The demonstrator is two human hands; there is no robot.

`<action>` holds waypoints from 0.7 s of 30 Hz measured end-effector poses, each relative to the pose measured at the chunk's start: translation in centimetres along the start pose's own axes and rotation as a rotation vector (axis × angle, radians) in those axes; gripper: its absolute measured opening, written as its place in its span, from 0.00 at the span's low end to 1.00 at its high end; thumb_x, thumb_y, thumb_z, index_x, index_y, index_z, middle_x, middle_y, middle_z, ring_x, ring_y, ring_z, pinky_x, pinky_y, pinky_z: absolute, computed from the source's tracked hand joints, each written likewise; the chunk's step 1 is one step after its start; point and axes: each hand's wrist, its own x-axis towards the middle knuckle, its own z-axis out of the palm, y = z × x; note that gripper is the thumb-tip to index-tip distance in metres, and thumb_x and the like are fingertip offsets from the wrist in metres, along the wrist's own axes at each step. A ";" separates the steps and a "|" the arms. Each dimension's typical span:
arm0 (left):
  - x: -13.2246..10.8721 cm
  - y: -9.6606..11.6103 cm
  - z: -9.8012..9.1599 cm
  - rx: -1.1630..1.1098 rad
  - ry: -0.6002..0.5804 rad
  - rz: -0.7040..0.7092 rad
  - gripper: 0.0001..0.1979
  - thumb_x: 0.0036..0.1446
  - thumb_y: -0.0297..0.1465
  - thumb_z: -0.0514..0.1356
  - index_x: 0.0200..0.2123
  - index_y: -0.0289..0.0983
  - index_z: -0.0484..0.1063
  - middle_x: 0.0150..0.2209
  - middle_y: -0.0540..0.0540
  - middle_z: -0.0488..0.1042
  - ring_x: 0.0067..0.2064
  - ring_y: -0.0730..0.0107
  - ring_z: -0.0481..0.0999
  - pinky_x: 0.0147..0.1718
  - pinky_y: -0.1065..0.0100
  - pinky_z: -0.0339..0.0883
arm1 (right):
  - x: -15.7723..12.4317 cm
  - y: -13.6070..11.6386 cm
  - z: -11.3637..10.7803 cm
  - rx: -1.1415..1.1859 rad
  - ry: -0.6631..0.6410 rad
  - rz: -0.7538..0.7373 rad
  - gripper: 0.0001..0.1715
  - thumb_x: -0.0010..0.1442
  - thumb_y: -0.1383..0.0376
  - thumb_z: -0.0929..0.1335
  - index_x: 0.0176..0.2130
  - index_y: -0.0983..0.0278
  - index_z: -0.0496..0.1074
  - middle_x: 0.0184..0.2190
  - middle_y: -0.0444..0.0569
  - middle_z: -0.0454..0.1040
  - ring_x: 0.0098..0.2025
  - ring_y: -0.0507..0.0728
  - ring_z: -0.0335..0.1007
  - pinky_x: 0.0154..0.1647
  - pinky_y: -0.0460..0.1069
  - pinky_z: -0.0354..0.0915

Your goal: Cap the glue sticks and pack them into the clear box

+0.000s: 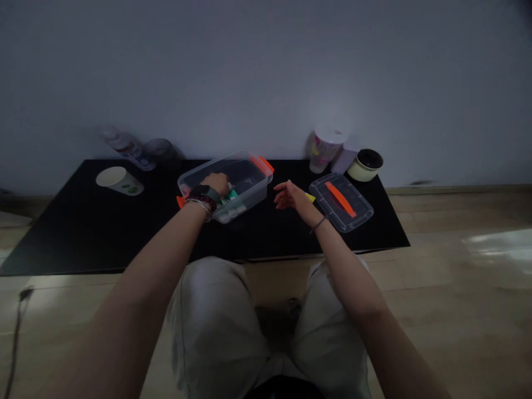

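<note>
My left hand (216, 184) reaches into a clear plastic storage box (245, 180) with orange latches. It is down among green-and-white items (230, 202) at the box's near side, and the plastic blurs whether the fingers grip one. A dark watch and bracelets circle that wrist. My right hand (288, 195) hovers over the black tabletop (124, 233) between the box and its clear lid (341, 202), fingers apart and holding nothing. The lid lies flat with its orange strip up. A small yellow object (310, 197) pokes out beside the lid, close to my right hand.
A paper cup (119, 181) lies on its side at the table's left. Along the back stand a tilted bottle (127, 148), a dark glass (160, 153), a plastic cup (326, 148), a lilac box (343, 161) and a cream bowl (366, 165). A wall rises behind.
</note>
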 end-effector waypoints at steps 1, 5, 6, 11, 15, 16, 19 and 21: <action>0.1 0.0 0.1 0.012 0.000 -0.002 0.17 0.55 0.40 0.64 0.43 0.34 0.80 0.34 0.34 0.81 0.42 0.48 0.81 0.44 0.59 0.70 | 0.0 0.0 0.0 -0.004 0.001 -0.002 0.32 0.65 0.37 0.58 0.41 0.62 0.69 0.29 0.44 0.74 0.28 0.50 0.71 0.34 0.45 0.68; 0.4 -0.1 0.6 0.074 0.011 0.003 0.18 0.51 0.37 0.67 0.42 0.31 0.80 0.39 0.29 0.81 0.44 0.45 0.80 0.44 0.58 0.71 | 0.0 0.0 0.0 -0.012 -0.005 -0.011 0.33 0.65 0.37 0.58 0.41 0.62 0.69 0.29 0.44 0.73 0.27 0.49 0.70 0.33 0.45 0.68; 0.4 -0.1 0.7 0.084 0.013 0.011 0.18 0.50 0.36 0.67 0.42 0.31 0.80 0.41 0.28 0.81 0.45 0.44 0.80 0.44 0.58 0.71 | 0.0 0.0 0.0 -0.011 -0.008 -0.011 0.33 0.65 0.37 0.58 0.41 0.62 0.69 0.29 0.44 0.73 0.27 0.49 0.70 0.33 0.45 0.68; -0.3 0.1 0.3 0.048 0.032 0.020 0.16 0.48 0.35 0.69 0.39 0.31 0.80 0.42 0.26 0.80 0.49 0.37 0.78 0.46 0.52 0.71 | 0.2 0.1 -0.2 -0.004 0.012 -0.011 0.32 0.66 0.38 0.59 0.40 0.62 0.69 0.28 0.43 0.73 0.27 0.49 0.70 0.33 0.45 0.68; -2.0 1.5 -1.5 -0.053 0.156 0.092 0.21 0.56 0.36 0.65 0.50 0.30 0.76 0.53 0.29 0.76 0.56 0.41 0.74 0.54 0.49 0.67 | 0.6 0.0 -1.1 -0.006 0.094 -0.034 0.34 0.63 0.36 0.60 0.39 0.62 0.70 0.27 0.44 0.73 0.27 0.50 0.71 0.32 0.45 0.67; -2.9 2.2 -1.9 -0.130 0.211 0.170 0.21 0.60 0.36 0.62 0.53 0.31 0.75 0.55 0.32 0.75 0.56 0.47 0.74 0.56 0.52 0.66 | 0.8 0.0 -1.5 -0.011 0.129 -0.047 0.35 0.62 0.35 0.61 0.38 0.62 0.70 0.27 0.44 0.73 0.27 0.51 0.71 0.32 0.45 0.67; -6.2 5.1 -2.0 -0.548 0.451 0.446 0.19 0.62 0.34 0.58 0.54 0.32 0.74 0.50 0.39 0.79 0.48 0.60 0.77 0.51 0.60 0.69 | 1.4 0.5 -2.9 -0.064 0.239 -0.102 0.33 0.59 0.35 0.63 0.37 0.61 0.69 0.26 0.44 0.72 0.27 0.51 0.70 0.32 0.46 0.66; -8.3 7.1 -0.8 -0.733 0.518 0.537 0.18 0.61 0.35 0.59 0.51 0.33 0.76 0.46 0.40 0.80 0.43 0.62 0.78 0.47 0.62 0.70 | 1.7 1.0 -3.7 -0.174 0.309 -0.150 0.29 0.60 0.39 0.65 0.37 0.61 0.68 0.26 0.43 0.71 0.28 0.51 0.69 0.34 0.46 0.67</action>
